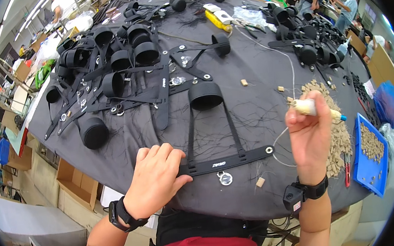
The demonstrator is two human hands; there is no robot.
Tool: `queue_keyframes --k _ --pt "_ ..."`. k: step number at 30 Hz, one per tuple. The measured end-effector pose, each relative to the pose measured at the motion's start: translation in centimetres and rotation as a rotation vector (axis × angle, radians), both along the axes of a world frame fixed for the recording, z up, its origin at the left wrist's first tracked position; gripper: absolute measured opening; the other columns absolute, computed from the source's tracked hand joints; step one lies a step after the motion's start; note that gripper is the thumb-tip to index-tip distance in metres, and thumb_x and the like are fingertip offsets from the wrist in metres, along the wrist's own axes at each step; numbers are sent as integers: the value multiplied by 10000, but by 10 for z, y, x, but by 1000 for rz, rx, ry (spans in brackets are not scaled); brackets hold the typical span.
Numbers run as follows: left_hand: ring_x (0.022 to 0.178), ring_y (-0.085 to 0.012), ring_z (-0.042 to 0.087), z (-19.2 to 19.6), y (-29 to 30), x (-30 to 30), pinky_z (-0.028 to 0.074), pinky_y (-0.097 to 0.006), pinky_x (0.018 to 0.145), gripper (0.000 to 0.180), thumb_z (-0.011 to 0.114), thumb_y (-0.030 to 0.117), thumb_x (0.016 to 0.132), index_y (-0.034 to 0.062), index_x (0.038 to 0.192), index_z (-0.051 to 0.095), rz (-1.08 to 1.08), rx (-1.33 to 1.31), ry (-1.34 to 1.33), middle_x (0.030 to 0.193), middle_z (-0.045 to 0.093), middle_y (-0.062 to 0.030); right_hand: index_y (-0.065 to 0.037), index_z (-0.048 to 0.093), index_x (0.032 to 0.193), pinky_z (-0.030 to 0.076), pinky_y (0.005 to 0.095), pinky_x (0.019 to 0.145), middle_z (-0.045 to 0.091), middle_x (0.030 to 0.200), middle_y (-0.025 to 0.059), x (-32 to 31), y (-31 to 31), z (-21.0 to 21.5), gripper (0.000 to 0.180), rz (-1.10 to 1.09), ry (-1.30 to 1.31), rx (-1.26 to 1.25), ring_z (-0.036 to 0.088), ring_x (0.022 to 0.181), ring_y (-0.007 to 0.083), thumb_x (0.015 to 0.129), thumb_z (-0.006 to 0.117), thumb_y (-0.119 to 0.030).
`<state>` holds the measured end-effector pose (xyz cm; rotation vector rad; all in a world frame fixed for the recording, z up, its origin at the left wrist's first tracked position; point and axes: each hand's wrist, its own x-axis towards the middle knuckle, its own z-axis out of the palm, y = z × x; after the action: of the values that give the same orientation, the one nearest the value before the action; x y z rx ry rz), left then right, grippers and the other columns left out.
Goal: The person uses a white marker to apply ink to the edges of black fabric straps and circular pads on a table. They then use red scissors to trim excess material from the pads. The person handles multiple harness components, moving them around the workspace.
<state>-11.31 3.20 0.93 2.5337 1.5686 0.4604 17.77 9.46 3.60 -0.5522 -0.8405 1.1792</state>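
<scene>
My left hand (156, 172) is closed on the left end of a black strap (215, 164). Two narrow straps run up from it to a black cuff (205, 96), making one flat harness piece on the dark cloth. Below the strap hangs a small clear disc on a ring (225, 178). To the right, raised above the table, my right hand (312, 131) grips a cream-and-white corded hand tool (307, 107) with a blue end. Its working tip cannot be made out. Beside that hand lies a heap of small tan pieces (339, 147).
Many black harnesses with cuffs (119, 59) pile up at the left; another pile (307, 41) lies far right. A blue tray (370, 153) of tan pieces sits at the right edge. A thin white cord (285, 55) crosses the cloth. Other people work beyond the table.
</scene>
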Motion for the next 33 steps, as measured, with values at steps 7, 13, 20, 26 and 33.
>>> queue_keyframes --k 7,13,20,26,33 --pt "886 -305 602 -3 18 21 509 -396 764 363 759 194 791 65 1095 607 -199 -74 109 946 553 -109 -94 606 964 470 289 629 616 753 28 75 3 -2 198 -150 287 -10 572 656 137 987 629 -289" --pt "726 -295 627 46 39 32 509 -389 647 83 674 83 788 72 870 663 -208 230 196 771 608 -85 -90 605 908 521 318 606 597 682 26 78 12 0 195 -110 467 -2 607 640 163 976 633 -270" --pt "606 -205 655 134 73 50 508 -320 562 79 638 70 888 -6 870 645 -37 243 -243 757 672 -103 -97 598 853 512 305 619 576 667 17 122 12 -4 222 -292 487 29 579 621 139 967 647 -282" --pt "525 -128 606 70 97 7 489 -238 479 175 540 186 1033 21 996 585 125 -466 -1067 720 641 -61 -100 593 841 503 292 628 563 665 10 106 16 -2 225 -252 539 9 564 616 124 968 646 -279" --pt "1019 -257 625 -16 27 30 540 -370 872 33 543 75 985 44 975 547 155 -825 -1653 1095 615 -120 -94 590 849 499 300 612 570 672 23 103 14 -3 224 -211 491 35 570 614 148 966 655 -274"
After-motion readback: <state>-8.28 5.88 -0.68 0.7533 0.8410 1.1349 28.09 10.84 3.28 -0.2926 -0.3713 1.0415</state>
